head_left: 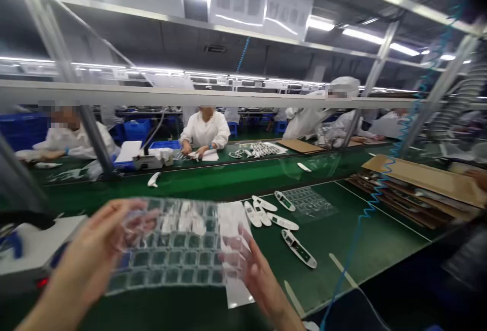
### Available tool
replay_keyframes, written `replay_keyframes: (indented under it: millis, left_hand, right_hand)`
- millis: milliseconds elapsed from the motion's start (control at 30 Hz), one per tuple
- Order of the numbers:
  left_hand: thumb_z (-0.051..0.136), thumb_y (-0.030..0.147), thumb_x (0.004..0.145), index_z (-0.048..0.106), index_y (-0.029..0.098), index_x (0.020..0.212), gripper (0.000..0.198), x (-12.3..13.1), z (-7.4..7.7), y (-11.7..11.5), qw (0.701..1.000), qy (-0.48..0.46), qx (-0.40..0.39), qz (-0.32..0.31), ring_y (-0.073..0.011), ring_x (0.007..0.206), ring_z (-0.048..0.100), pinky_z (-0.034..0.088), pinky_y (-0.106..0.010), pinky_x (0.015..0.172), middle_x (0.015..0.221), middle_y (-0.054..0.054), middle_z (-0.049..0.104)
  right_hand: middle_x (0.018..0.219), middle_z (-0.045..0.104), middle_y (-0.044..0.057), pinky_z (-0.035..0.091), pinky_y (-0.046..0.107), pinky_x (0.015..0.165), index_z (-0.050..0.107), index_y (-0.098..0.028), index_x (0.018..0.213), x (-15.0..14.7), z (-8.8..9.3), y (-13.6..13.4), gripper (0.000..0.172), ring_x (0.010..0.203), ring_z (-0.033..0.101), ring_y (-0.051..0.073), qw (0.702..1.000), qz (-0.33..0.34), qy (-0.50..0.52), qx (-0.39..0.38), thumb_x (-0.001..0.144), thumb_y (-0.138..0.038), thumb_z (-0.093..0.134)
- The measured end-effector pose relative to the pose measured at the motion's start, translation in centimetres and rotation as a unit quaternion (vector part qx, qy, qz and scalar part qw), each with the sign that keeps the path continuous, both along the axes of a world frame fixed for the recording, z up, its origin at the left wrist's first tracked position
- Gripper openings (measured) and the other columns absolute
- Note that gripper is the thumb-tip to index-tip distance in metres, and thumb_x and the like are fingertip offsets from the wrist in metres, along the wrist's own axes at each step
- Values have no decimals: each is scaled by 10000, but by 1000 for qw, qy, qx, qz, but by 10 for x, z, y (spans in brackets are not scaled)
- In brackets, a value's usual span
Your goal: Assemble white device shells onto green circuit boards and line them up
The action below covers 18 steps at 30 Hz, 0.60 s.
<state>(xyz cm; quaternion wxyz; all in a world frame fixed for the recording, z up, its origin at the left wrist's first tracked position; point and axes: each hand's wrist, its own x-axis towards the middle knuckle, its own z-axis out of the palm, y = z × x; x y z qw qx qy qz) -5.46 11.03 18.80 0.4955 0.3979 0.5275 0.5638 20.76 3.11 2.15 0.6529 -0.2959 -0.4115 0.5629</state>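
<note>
I hold a clear plastic blister tray (pixel 178 242) with many small square pockets, level above the green bench, one hand at each end. My left hand (pixel 95 255) grips its left edge and my right hand (pixel 253 270) grips its right edge, fingers under the plastic. Both hands and the tray are blurred. Several white elongated device shells (pixel 266 212) lie on the mat just beyond my right hand. The nearest is one with a green board inside (pixel 299 249).
A second clear tray (pixel 310 200) lies flat farther right. Cardboard sheets (pixel 426 179) are stacked at the right. A white machine (pixel 34 250) stands at my left. A blue coiled cable (pixel 365 214) hangs down at the right. Across the green conveyor (pixel 213 179) sit several workers in white coats.
</note>
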Motion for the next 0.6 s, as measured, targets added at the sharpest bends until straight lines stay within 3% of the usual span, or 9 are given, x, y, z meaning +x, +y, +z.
replay_keyframes:
  millis: [33,67,133,200,267,333,400,600]
  left_hand:
    - [551,187,850,649,185,930,127,-8,-28,-6,997,-42,-58,-28,-208,816,699,601,-267,636,953,-46,712]
    - [573,194,833,645,178,928,121,-17,-56,-9,994,-54,-91,-14,-212,804,704,597,-259,630,959,-62,715]
    - [603,269,811,633,160,945,175,-39,-112,-11,992,-29,-115,-30,-267,889,699,606,-335,731,965,-109,711]
    - [610,377,789,629,149,967,290,-62,-159,-13,995,48,-82,-39,-325,1015,657,575,-425,848,1021,-154,691]
    - [633,457,753,593,183,1044,402,-82,-193,-19,994,92,-60,-7,-337,1181,556,481,-473,997,1206,-158,620]
    - [631,523,736,559,214,1117,496,-93,-212,-28,990,139,-35,13,-335,1288,444,361,-508,1096,1326,-142,535]
    - [593,561,764,556,235,1143,501,-91,-218,-38,983,186,-6,-7,-328,1302,411,313,-521,1113,1350,-121,507]
    - [485,436,895,639,269,950,233,-31,-207,-41,941,273,87,-179,-268,1151,525,413,-428,994,1189,-52,603]
  right_hand:
    - [1237,598,135,547,432,766,272,-329,1480,-12,-3,0,895,954,668,290,999,28,-12,-20,742,-642,670]
    - [1124,632,112,549,394,699,224,-325,1497,-22,-8,-1,899,839,677,250,997,44,-41,-44,767,-589,677]
    - [900,628,45,523,322,602,196,-296,1510,-32,-22,0,856,650,622,170,986,46,-133,-95,818,-513,652]
    - [795,581,11,488,283,550,278,-253,1488,-34,-38,1,758,576,551,138,963,30,-242,-117,848,-491,606]
    - [773,570,16,471,280,539,441,-210,1391,-31,-51,1,591,573,528,143,931,8,-347,-109,871,-464,559]
    - [797,602,47,484,305,598,582,-177,1214,-24,-58,1,420,636,560,172,900,-21,-425,-91,888,-435,520]
    - [823,631,71,488,329,667,631,-175,1058,-16,-58,4,311,708,589,198,872,-46,-482,-72,897,-404,496]
    - [811,629,66,465,337,710,625,-191,827,3,-46,47,175,757,589,210,810,-75,-582,-2,870,-275,478]
